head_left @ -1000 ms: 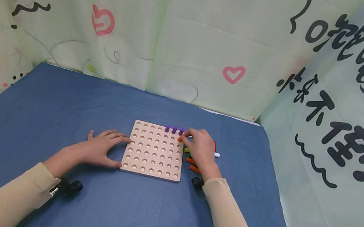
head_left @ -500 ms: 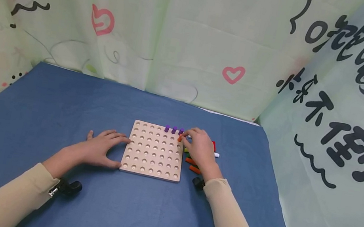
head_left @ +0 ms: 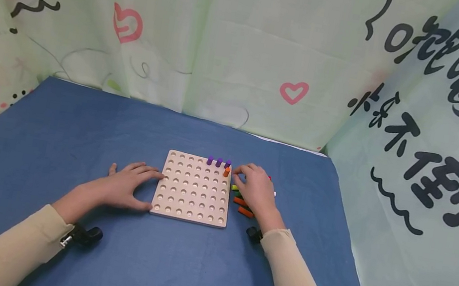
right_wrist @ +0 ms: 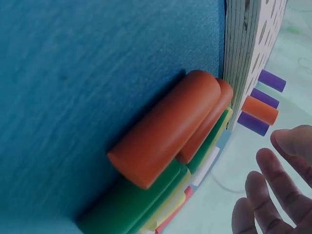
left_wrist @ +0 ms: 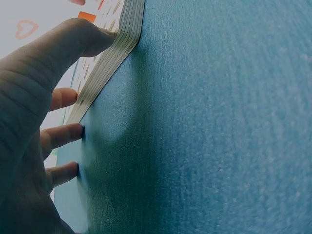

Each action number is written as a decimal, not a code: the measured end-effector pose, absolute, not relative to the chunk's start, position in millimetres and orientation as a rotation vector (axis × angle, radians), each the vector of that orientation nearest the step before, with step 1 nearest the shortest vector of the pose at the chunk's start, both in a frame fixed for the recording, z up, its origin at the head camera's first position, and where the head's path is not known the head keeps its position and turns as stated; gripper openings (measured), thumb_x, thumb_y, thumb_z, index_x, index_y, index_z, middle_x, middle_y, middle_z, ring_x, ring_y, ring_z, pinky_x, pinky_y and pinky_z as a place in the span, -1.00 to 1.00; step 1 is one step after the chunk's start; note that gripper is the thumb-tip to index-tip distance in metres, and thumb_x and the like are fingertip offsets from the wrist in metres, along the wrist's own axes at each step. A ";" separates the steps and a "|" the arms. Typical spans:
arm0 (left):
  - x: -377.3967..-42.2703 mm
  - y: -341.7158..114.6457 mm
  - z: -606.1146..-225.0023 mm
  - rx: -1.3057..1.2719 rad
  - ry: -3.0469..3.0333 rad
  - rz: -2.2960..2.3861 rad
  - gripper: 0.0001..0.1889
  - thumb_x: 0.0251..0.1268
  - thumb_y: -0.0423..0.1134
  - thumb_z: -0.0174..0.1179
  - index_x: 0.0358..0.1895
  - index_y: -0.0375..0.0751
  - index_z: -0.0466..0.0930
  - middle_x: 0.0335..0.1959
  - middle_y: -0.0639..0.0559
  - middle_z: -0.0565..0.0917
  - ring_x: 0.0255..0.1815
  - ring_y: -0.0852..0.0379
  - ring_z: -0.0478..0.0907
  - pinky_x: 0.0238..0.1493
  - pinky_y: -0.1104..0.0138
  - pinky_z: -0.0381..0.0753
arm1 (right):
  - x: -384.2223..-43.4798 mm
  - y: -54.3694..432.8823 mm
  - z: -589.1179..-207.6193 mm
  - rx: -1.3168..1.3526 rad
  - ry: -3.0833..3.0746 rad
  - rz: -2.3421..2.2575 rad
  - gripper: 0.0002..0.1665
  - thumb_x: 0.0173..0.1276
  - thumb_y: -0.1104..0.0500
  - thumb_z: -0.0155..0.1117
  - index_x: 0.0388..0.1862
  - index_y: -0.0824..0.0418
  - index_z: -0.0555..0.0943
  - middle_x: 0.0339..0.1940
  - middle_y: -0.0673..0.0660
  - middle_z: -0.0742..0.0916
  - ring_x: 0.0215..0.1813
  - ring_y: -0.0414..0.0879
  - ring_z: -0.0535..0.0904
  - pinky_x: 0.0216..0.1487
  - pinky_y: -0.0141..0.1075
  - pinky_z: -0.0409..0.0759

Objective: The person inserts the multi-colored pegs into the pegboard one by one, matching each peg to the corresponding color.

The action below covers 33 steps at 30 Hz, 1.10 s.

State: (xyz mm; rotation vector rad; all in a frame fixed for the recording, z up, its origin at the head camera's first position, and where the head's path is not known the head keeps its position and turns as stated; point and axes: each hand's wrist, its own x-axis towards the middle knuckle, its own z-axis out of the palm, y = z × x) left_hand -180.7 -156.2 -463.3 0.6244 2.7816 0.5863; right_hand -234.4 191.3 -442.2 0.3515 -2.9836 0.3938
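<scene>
A pale wooden pegboard [head_left: 189, 192] with rows of round holes lies flat on the blue cloth. Three purple pegs [head_left: 219, 162] stand in its far row toward the right corner. One orange peg [head_left: 226, 172] stands upright in the hole just nearer than the rightmost purple one. My left hand [head_left: 126, 186] touches the board's left edge with thumb and fingertips, fingers spread. Just right of the orange peg is my right hand [head_left: 256, 188], apart from it and holding nothing; in the right wrist view its fingers [right_wrist: 275, 180] are loosely bent.
Loose pegs lie on the cloth right of the board, partly under the right hand: orange pegs [head_left: 246, 212], green pegs [right_wrist: 131, 200], plus yellow, white and red ones. A printed curtain [head_left: 247, 39] stands behind the blue-covered table [head_left: 124, 115].
The orange peg, pinched by my right hand earlier, now stands in the board released. My right hand has drawn back a little to the right. The left hand stays at the board's edge.
</scene>
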 end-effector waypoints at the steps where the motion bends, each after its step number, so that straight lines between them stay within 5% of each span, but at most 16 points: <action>1: -181.0 -156.3 -463.4 0.626 2.781 0.587 -0.18 0.17 0.29 0.39 0.51 0.19 0.39 0.56 -0.09 0.36 0.61 -0.35 0.12 0.17 -0.71 -0.12 | -233.6 191.8 -441.7 0.349 -2.985 0.389 -0.84 0.48 0.05 0.37 -0.07 0.04 0.78 -0.03 0.06 0.75 -0.03 0.00 0.60 -0.09 -0.12 0.65; 14: -181.8 -156.3 -465.8 0.634 2.776 0.595 -0.17 0.16 0.31 0.39 0.51 0.19 0.39 0.56 -0.09 0.36 0.61 -0.37 0.11 0.16 -0.71 -0.12 | -216.6 197.2 -432.9 0.364 -3.116 0.403 -0.86 0.41 0.12 0.42 -0.09 0.09 0.77 -0.10 0.05 0.78 -0.22 -0.10 0.63 -0.14 -0.16 0.68; 33: -181.1 -157.6 -466.1 0.618 2.770 0.596 -0.17 0.17 0.30 0.39 0.51 0.19 0.38 0.57 -0.10 0.34 0.62 -0.35 0.08 0.18 -0.70 -0.15 | -198.4 211.0 -439.0 0.391 -3.205 0.501 -0.80 0.34 0.20 0.48 -0.07 0.13 0.74 -0.15 0.05 0.76 -0.16 -0.09 0.60 -0.03 -0.18 0.68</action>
